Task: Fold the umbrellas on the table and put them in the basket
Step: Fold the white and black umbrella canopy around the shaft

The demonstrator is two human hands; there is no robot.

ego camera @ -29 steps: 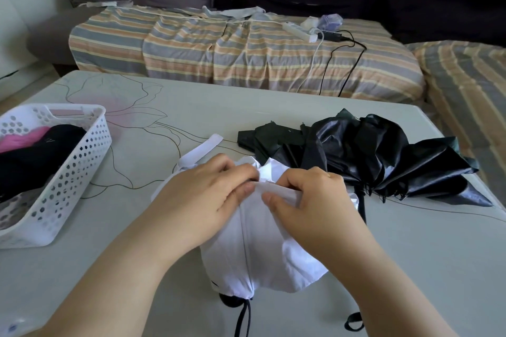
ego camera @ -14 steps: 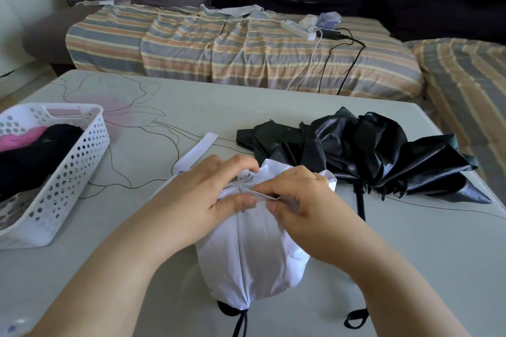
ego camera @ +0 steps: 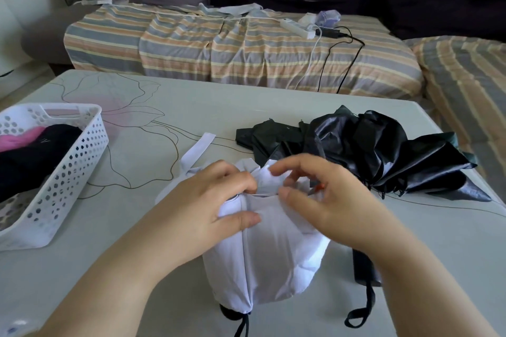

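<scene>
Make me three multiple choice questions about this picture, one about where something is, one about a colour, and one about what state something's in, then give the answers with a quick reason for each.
1. Where is the white basket on the table?
A. At its left edge
B. At its far right corner
C. Under the black umbrella

2. What colour is the umbrella under both hands?
A. Black
B. White
C. Pink

3. What state is the black umbrella in?
A. Rolled tight and strapped
B. Lying in the basket
C. Lying loose and crumpled on the table

Answers:
1. A, the basket sits at the left edge, with dark and pink items inside.
2. B, the left hand grips the white umbrella and the right hand works at its gathered folds.
3. C, its canopy spreads unfolded on the table to the right of the hands.
</scene>
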